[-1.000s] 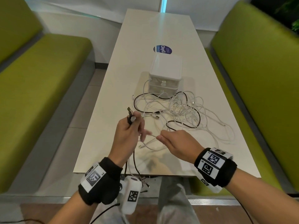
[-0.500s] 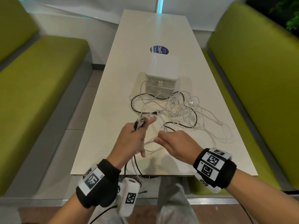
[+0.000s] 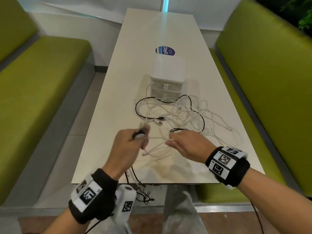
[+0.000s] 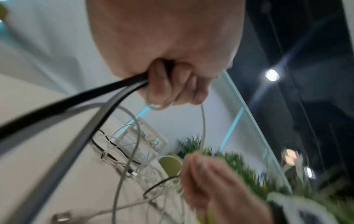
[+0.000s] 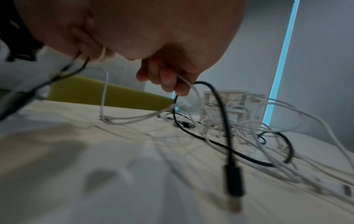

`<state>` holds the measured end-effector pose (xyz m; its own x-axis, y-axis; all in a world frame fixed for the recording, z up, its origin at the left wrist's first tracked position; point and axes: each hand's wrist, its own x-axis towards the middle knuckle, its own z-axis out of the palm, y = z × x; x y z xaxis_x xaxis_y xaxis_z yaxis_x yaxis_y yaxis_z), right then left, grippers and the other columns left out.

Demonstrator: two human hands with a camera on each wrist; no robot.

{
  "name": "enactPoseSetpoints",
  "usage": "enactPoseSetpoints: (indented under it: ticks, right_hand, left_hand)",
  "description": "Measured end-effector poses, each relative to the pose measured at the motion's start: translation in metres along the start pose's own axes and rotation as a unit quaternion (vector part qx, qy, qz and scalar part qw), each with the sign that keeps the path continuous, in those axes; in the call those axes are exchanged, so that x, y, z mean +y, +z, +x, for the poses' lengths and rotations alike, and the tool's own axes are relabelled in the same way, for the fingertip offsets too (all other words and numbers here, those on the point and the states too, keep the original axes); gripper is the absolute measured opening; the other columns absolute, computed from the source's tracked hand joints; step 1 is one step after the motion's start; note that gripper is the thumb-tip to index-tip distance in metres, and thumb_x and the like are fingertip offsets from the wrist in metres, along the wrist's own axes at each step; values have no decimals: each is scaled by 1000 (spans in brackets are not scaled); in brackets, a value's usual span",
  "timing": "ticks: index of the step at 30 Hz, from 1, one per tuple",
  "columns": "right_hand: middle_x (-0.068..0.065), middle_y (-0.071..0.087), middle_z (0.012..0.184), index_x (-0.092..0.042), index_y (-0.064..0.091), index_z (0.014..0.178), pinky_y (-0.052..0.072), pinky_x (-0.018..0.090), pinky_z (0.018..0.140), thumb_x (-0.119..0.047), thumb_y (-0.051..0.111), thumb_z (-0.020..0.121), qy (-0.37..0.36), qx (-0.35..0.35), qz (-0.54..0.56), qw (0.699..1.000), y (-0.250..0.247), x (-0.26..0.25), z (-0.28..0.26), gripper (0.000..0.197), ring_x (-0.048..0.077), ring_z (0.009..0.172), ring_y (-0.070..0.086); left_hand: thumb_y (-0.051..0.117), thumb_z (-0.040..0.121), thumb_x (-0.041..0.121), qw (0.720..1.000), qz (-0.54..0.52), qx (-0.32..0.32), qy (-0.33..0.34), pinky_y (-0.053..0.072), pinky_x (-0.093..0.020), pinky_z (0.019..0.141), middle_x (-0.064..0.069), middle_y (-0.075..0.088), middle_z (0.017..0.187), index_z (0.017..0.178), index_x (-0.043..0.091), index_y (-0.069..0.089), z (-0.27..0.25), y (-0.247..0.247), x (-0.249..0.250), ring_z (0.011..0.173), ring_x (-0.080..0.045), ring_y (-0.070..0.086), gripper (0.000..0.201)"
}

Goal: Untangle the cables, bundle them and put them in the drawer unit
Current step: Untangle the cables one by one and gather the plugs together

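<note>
A tangle of white and black cables (image 3: 182,115) lies on the white table (image 3: 108,125) in front of the white drawer unit (image 3: 167,73). My left hand (image 3: 133,141) grips a black cable and a white one (image 4: 122,84) with their plugs sticking out of the fist; both cables run down over the near table edge. My right hand (image 3: 184,141) pinches a white cable (image 5: 186,82), and a black cable (image 5: 214,97) loops over its fingers with the plug (image 5: 232,181) hanging. A white strand (image 3: 157,138) spans between the two hands.
Green benches (image 3: 38,92) flank the table on both sides. A round blue sticker (image 3: 165,50) lies behind the drawer unit. Loose cable ends (image 3: 143,195) dangle below the near table edge.
My left hand has dropped lower and tipped forward with the plugs, and is blurred by motion. The right hand has stayed near the same spot on its white cable.
</note>
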<state>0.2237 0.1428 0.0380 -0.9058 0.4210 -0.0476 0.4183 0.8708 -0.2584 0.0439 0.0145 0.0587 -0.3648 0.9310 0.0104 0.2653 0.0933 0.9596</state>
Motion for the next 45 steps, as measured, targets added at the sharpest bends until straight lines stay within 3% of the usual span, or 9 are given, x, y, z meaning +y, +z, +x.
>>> enactPoseSetpoints:
  ticks: [4,8,12,17,22,30,36,41,45]
  right_hand:
    - [-3,47,69,-22,35,84,38,38,62,-58,15,96,35,12,15,999,1,14,8,42,20,66,42]
    - [4,54,74,-19,39,88,41,38,69,-43,23,103,95,-21,57,994,2,15,12,32,24,72,49]
    - [0,50,70,-19,38,87,44,41,68,-44,22,103,104,5,26,994,5,5,16,33,24,71,48]
    - [13,68,94,-16,46,121,50,43,78,-49,23,102,152,-33,-25,988,19,14,28,44,33,91,62]
    - [-4,57,115,-33,31,142,43,34,80,-65,55,84,110,-191,18,975,23,12,28,71,15,95,52]
    - [-4,59,87,-16,57,101,38,28,66,-22,53,94,196,-54,150,968,35,6,38,10,17,82,54]
    - [1,71,81,-14,58,93,42,23,46,-17,57,93,307,168,386,854,28,8,62,3,11,51,56]
    - [-7,68,113,-16,51,111,37,16,44,-29,49,100,288,254,454,804,12,0,67,18,17,53,67]
    - [-4,40,149,-21,32,130,39,14,44,-18,37,104,255,215,457,825,16,-2,67,27,12,81,73]
  left_hand:
    - [62,79,61,946,-319,61,2,19,-20,42,8,33,50,52,26,44,-1,-15,14,44,-5,24,48]
    - [49,100,15,995,-22,89,24,38,-20,62,12,65,76,85,18,67,7,-11,3,63,4,52,23]
    - [41,88,-10,980,105,132,110,43,-13,80,5,60,120,135,25,52,0,-2,-3,97,2,58,60]
    - [36,92,-6,952,64,151,259,41,-8,74,2,63,111,114,4,65,-10,7,11,88,0,57,37]
    - [39,84,-20,975,39,103,192,37,-5,69,23,58,85,100,9,67,-8,8,5,73,1,51,44]
    - [37,80,-26,985,42,73,148,40,-6,77,10,67,101,101,15,68,-9,8,-1,87,-2,58,55]
    - [49,90,-4,984,168,20,47,39,-7,71,18,71,92,101,24,68,-3,-1,-9,91,-1,62,35]
    - [50,93,3,973,229,8,22,48,-40,80,3,73,101,105,20,68,-5,-1,-10,98,-25,64,27]
    - [49,91,3,969,246,20,28,47,-38,74,0,72,94,104,19,66,-5,1,-6,90,-27,62,27]
